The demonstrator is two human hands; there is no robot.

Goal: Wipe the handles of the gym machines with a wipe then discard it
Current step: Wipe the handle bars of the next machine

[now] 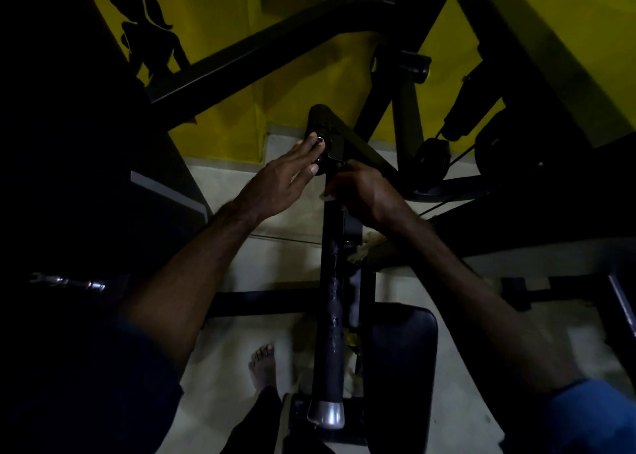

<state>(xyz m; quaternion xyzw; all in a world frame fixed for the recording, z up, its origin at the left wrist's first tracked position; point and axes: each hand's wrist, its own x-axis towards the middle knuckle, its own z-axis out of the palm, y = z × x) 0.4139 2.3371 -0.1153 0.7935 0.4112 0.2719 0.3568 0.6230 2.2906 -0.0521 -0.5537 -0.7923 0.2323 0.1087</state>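
Observation:
A black machine handle bar with a silver end cap runs up the middle of the dim view to a round black knob. My left hand lies flat with straight fingers, its fingertips touching the knob. My right hand grips the upper part of the bar just below the knob. A small pale edge, maybe the wipe, shows at its thumb; most of it is hidden. A whitish crumpled piece shows under my right wrist.
Black frame beams cross in front of the yellow wall. A black padded seat sits at lower right, a chrome bar end at left. My bare foot stands on the pale floor.

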